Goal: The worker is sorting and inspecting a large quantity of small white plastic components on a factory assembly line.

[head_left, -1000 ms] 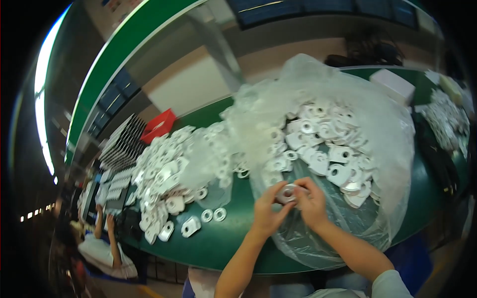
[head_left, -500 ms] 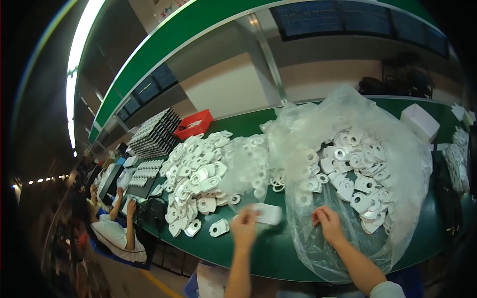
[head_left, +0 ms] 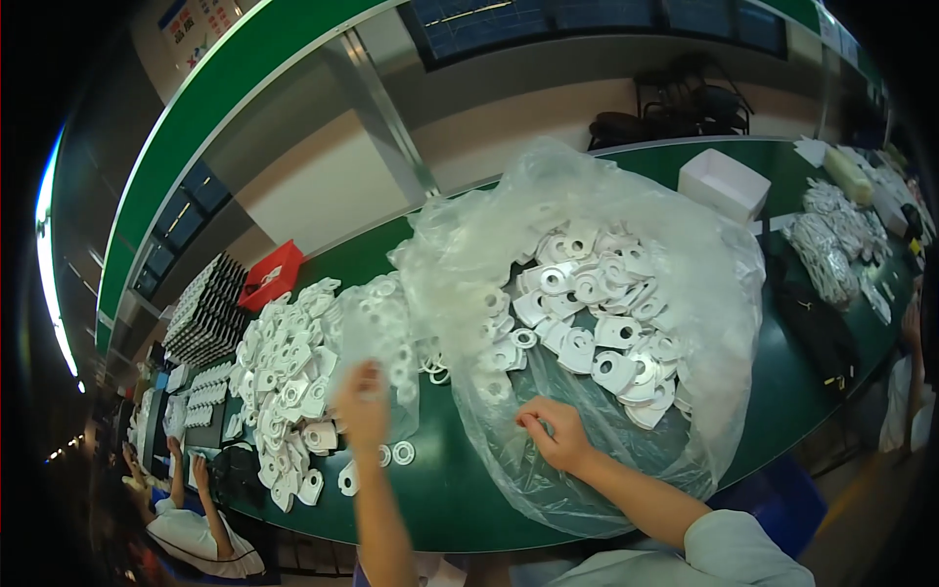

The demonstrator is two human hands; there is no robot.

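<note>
My left hand (head_left: 362,406), smeared by motion, is raised at the right side of a heap of white plastic parts (head_left: 293,362). Its fingers are closed on a pale flat plastic part (head_left: 364,338), which is blurred. Just beside the wrist lie a white ring (head_left: 403,453) and a loose white part (head_left: 347,478). Over the near edge of a large clear plastic bag (head_left: 518,479), my right hand (head_left: 556,432) has its fingers curled together; whether anything is in them is hidden. Inside the bag's opening are many white parts with round holes (head_left: 614,370).
Behind the left heap are a red bin (head_left: 272,276) and stacked trays (head_left: 205,308). A white box (head_left: 724,186) stands at the back right, near bundled clear bags (head_left: 827,249) and a dark cloth item (head_left: 807,323). A co-worker (head_left: 201,538) sits at far left.
My view has swung to the right. My left hand has moved left and farther over the table with the white part, toward the heap. My right hand stays by the bag's near edge.
</note>
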